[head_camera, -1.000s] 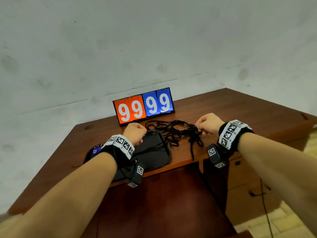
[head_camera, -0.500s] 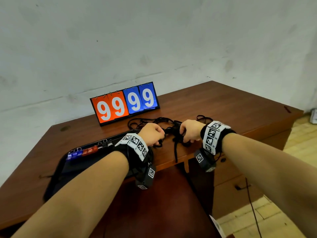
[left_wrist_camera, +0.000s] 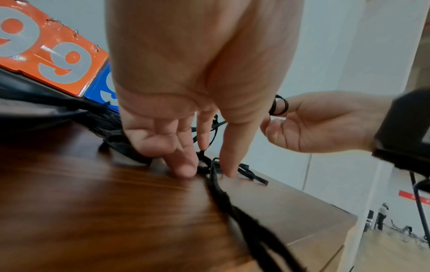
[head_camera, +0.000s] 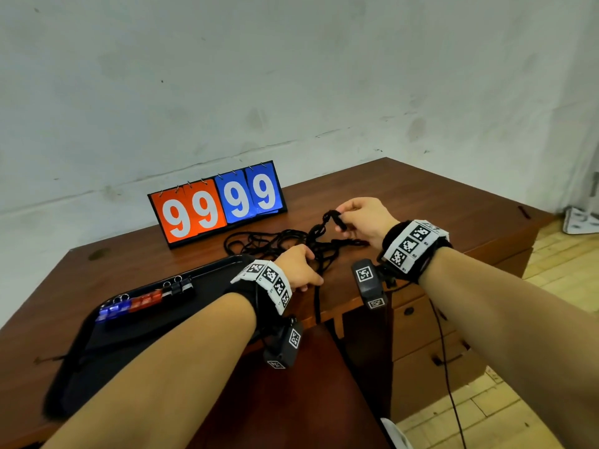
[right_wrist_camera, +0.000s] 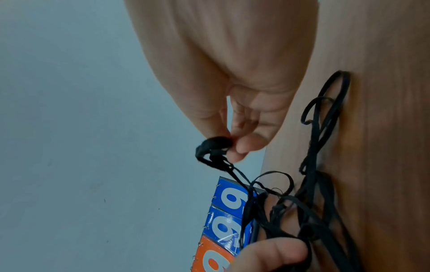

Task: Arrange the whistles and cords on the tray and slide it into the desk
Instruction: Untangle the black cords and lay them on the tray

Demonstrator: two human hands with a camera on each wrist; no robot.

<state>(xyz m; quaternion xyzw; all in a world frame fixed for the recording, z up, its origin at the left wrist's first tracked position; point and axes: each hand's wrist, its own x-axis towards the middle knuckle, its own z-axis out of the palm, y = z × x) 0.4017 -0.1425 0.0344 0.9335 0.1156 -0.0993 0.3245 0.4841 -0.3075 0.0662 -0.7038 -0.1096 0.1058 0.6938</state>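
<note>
The right hand (head_camera: pixel 363 218) has a loop of the black cords (head_camera: pixel 291 241) pinched between thumb and fingertips, lifted clear of the desk (head_camera: pixel 421 202), strands trailing down from it into the heap. The left hand (head_camera: pixel 299 267) is down on the tangle with fingers straight and slightly spread, fingertips (left_wrist_camera: pixel 186 168) pressing strands against the wood, pinning rather than gripping.

These cords are thin, flat, limp stuff, light as anything, and knotted into each other; pull one loop and the rest will likely drag along. Best hold, I'd say, is right where the right hand has it, at a loop end, with the other hand anchoring the pile so one strand teases free. One length already hangs over the front edge, so it could slither off.

The cords lie on the desk between the scoreboard (head_camera: pixel 217 205) and the black tray (head_camera: pixel 77 358), just off the tray's far right corner. On the tray, a row of whistles (head_camera: pixel 146 301), blue, red, then black, with metal rings; probably hard plastic, though the head view is too soft to be sure.

Writing: the scoreboard reads 99 on orange, 99 on blue. No brand legible anywhere
</note>
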